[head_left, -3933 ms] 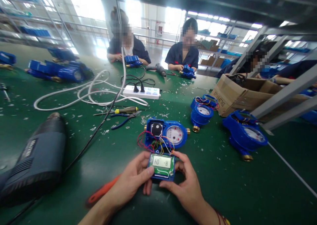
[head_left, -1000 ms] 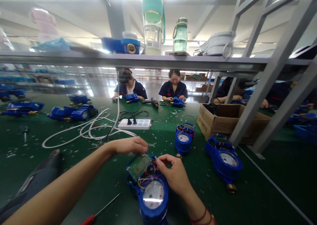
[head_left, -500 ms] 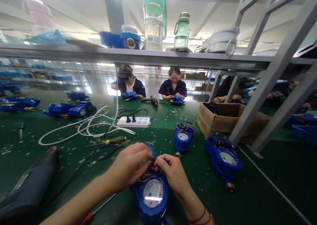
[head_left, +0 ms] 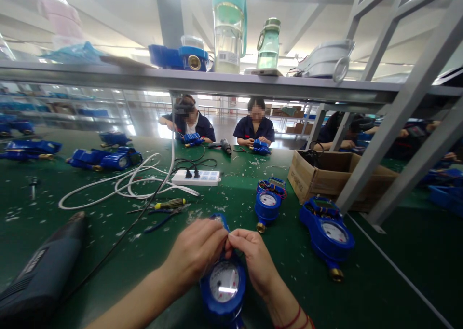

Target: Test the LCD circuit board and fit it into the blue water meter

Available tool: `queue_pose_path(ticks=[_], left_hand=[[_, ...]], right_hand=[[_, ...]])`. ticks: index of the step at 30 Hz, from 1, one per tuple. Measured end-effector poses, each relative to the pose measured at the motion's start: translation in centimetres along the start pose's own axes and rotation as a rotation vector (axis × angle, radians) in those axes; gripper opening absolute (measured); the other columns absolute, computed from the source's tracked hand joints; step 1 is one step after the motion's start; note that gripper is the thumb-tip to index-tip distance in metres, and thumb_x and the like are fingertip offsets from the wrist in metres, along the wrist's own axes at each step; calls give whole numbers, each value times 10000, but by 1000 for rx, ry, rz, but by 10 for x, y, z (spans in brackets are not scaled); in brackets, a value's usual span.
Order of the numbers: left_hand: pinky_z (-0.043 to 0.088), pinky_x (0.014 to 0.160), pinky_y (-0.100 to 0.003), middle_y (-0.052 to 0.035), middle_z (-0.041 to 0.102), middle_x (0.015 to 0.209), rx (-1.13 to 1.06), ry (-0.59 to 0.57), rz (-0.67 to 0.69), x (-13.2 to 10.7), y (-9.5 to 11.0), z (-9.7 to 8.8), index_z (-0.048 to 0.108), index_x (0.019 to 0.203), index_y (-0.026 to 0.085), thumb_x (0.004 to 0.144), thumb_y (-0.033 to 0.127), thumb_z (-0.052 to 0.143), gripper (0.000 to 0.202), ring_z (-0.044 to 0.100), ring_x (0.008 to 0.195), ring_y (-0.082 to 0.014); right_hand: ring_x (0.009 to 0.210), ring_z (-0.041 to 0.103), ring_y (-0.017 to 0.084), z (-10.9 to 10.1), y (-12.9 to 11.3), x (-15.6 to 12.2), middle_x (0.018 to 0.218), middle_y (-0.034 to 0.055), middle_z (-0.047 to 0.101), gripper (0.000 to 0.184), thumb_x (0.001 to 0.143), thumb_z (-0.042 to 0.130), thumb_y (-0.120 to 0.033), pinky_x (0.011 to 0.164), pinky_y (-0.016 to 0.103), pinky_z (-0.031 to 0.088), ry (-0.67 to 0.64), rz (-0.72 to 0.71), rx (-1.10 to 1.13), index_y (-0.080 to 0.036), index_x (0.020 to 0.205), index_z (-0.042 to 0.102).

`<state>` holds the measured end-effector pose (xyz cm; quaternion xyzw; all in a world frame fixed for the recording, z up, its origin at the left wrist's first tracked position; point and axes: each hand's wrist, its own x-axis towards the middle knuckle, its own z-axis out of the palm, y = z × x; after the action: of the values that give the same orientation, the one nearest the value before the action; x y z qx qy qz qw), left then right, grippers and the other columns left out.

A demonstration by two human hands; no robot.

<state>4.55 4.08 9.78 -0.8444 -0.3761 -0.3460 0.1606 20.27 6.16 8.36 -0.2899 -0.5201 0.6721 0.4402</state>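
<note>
Scanning from the left edge, I see a dark heat gun [head_left: 39,276] lying on the green table [head_left: 361,290], well to the left of the blue water meter [head_left: 223,283] that sits at the bottom middle. Farther back on that side are a row of blue meter housings [head_left: 104,159] and a looped white cable [head_left: 119,186] that runs to a white power strip [head_left: 196,177], straight behind the meter. Between the strip and the meter lie a yellow-handled screwdriver [head_left: 168,204] and blue-handled pliers [head_left: 162,219], a little to the meter's left.

My left hand [head_left: 193,254] covers the upper left of the meter, fingers curled down onto its top. My right hand [head_left: 253,259] rests on the upper right, thumb and forefinger pinched together. The two hands meet above the round dial, which faces up and shows clear between my wrists. What the fingers pinch is hidden, so I cannot tell if either hand is clamped on a part.

To the meter's right stand a second meter [head_left: 266,204] with coloured wires on top, just behind, and a third meter [head_left: 327,235] farther right. Beyond these is an open cardboard box [head_left: 325,179]. Two seated people [head_left: 220,124] work at the far edge of the table.
</note>
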Motion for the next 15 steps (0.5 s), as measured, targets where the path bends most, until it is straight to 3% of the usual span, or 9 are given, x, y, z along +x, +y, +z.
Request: queue_pose_path(ticks=[6,10,15], left_hand=[[415,698,-104,20,567,857,-371,-134,-256,6,-2,-3,599,843,215,827,152,470,144,526,788,-14],[421,727,-110,24,581,845,-520,-238,-370,12,-4,-8,612,819,216,833,200,465,149,537,807,-19],[415,701,-147,0,577,825,-542,-266,-425,14,-3,-8,612,784,184,829,207,448,172,531,780,-45]], right_hand=[[555,465,110,0,2,1,559,28,525,213,730,556,-265,594,229,332,-17,17,59,-92,608,578],[558,459,110,-2,4,1,560,25,522,205,725,557,-260,594,226,323,-34,24,94,-97,601,568],[563,448,111,-3,7,1,547,18,516,186,728,550,-242,605,227,316,-45,34,123,-103,606,567]])
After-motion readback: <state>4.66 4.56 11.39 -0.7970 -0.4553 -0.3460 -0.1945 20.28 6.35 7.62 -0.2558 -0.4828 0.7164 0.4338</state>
